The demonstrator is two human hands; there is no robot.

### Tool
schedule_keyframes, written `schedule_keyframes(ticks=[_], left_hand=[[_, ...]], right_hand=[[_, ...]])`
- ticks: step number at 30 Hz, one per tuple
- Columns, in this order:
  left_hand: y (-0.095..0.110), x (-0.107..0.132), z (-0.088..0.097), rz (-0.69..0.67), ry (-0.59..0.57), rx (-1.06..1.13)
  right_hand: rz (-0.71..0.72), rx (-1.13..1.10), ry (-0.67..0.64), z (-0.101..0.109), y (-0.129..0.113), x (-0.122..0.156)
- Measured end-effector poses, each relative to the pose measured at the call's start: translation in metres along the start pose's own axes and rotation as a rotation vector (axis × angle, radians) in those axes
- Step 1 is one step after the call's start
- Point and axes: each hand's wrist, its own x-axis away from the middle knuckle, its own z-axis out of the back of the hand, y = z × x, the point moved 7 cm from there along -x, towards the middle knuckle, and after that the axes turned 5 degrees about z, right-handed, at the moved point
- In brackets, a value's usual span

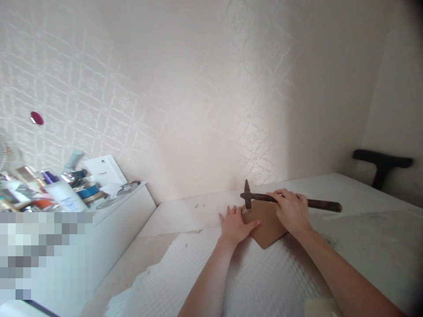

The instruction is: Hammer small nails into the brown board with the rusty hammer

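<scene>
My right hand is wrapped round the handle of a dark hammer, close behind its head. The hammer head rests at the far corner of a small brown board lying on the white table. A small pale thing sits on the board under the hammer head; I cannot make out what it is. My left hand lies flat on the table with fingers spread, its thumb against the board's left edge.
A patterned wall stands close behind the table. At the left a white cabinet carries several bottles, jars and a white box. A black chair back shows at the right. A torn white sheet covers the table's near part.
</scene>
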Motion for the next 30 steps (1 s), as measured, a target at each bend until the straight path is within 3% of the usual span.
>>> schedule_keyframes(ticks=[30], left_hand=[[0.0008,0.0007,-0.0001,0.004,-0.006,-0.004]], right_hand=[[0.050,-0.060,0.058,0.0048,0.0071,-0.0028]])
